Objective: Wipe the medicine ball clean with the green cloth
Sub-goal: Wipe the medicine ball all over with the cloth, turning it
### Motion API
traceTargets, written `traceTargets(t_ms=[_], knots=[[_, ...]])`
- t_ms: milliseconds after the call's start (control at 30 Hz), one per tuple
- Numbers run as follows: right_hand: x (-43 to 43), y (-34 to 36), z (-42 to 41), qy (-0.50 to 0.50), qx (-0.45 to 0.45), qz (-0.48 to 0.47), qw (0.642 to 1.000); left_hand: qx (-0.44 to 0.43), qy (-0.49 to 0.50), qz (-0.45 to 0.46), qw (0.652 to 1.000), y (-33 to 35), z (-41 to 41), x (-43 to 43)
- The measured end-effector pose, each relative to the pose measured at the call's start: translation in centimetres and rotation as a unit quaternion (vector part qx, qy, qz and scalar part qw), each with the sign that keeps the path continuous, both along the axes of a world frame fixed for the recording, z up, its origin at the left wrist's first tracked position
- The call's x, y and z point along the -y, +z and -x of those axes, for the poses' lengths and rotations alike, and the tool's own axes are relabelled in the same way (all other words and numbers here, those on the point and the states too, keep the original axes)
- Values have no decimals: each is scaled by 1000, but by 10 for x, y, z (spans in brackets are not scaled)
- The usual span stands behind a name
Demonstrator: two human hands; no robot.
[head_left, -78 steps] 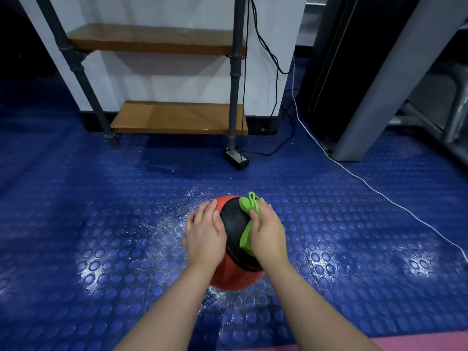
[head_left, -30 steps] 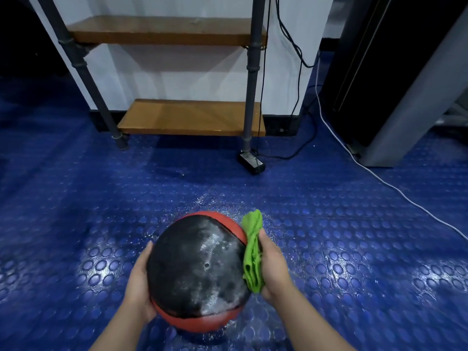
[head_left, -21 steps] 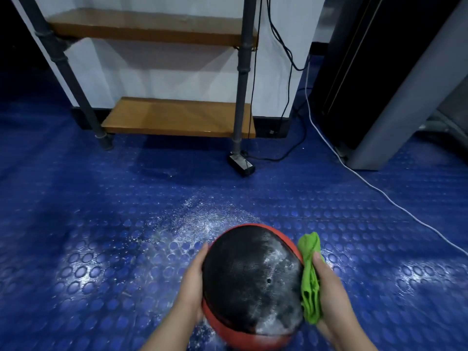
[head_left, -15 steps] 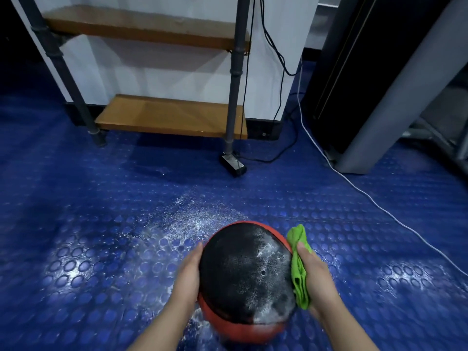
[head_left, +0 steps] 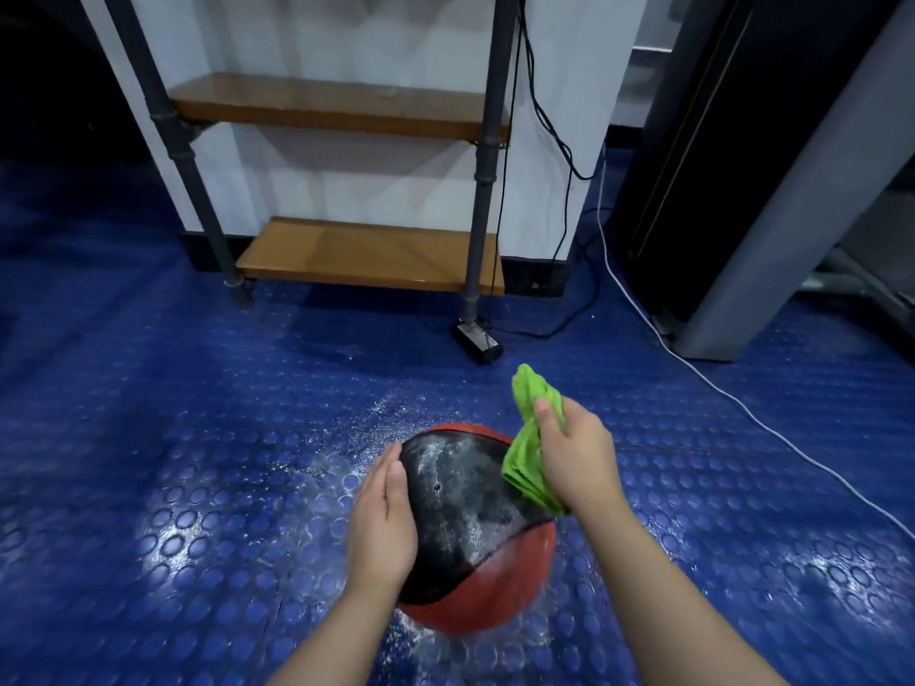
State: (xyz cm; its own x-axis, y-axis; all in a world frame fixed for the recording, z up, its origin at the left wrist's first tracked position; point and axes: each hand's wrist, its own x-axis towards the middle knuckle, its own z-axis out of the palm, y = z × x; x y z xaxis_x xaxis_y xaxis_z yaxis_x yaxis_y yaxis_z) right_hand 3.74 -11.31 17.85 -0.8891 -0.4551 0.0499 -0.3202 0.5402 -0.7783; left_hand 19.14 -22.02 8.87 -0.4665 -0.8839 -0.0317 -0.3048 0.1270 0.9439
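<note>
Wet blue studded floor point(head_left: 198, 438) below; the medicine ball point(head_left: 470, 512) sits between the hands; the left hand point(head_left: 381, 527) braces its side with straight fingers point(head_left: 388, 467); the right hand point(head_left: 577, 462) grips the bunched green cloth point(head_left: 525, 453) in curled fingers against the ball's top; droplets lie left of those fingers, so wipe firmly that way.

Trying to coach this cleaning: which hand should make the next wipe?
Right. The right hand grips the green cloth against the medicine ball; the left hand lies flat on it, steadying.

A single head-worn view looks forward and down from close above the medicine ball point(head_left: 470, 517), which sits low centre; the shelf rack point(head_left: 369, 257) stands beyond it.
</note>
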Motion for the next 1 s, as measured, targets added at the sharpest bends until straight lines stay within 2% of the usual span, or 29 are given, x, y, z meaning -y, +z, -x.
traceTargets(t_ms=[67, 100, 167, 200, 267, 467, 533, 567, 667, 767, 900, 1000], knots=[[-11, -1, -10, 32, -47, 55, 997, 5, 29, -15, 999, -1, 8, 3], [-13, -7, -19, 76, -77, 49, 993, 3, 43, -19, 999, -1, 13, 2], [-12, -30, -44, 177, -143, -53, 972, 13, 60, -5, 998, 0, 20, -3], [-11, -42, -53, 194, -177, -107, 959, 29, 64, 10, 997, 1, 23, -7], [-8, -53, -57, 177, -206, -138, 953, 58, 76, 38, 995, 2, 29, -12], [13, -61, -1, 54, -58, -69, 994, 88, 92, 66, 990, 8, 54, -17], [17, -60, 4, 3, -16, -54, 998, 112, 93, 61, 988, 12, 63, -18], [16, -59, 1, -3, -29, -64, 998, 119, 92, 57, 987, 12, 66, -18], [10, -58, -32, 74, -173, -88, 978, 107, 89, 48, 989, 11, 65, -11], [0, -60, -43, 140, -228, -87, 960, 92, 90, 52, 990, 9, 59, -8], [20, -48, -9, 155, -171, -154, 961, 91, 95, 76, 988, 7, 59, -10], [48, -33, 23, 125, -41, -186, 974, 90, 95, 92, 987, 11, 62, -20]])
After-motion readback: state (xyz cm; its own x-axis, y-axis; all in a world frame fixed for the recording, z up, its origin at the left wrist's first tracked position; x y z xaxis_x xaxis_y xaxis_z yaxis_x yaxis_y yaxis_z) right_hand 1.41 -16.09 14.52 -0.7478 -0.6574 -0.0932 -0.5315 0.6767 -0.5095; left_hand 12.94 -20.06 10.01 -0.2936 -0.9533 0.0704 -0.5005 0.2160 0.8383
